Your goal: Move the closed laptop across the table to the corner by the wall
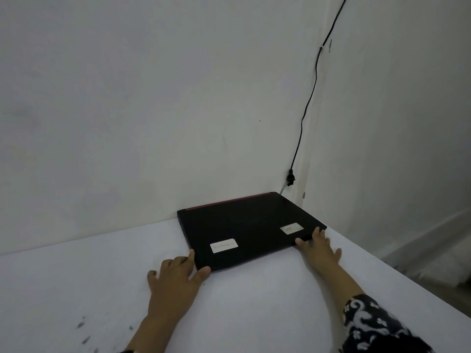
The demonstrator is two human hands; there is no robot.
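table (254, 314): white, far corner at wall toward 1 o'clock | laptop (251, 230): closed, flat, already at that corner, long axis 10-to-4 o'clock, hinge edge at wall | left hand (175, 276): fingers spread, touching near-left corner, laptop at its 1 o'clock | right hand (319, 247): spread, fingertips on near-right edge | judgement: both equally near; only a small final nudge remains.
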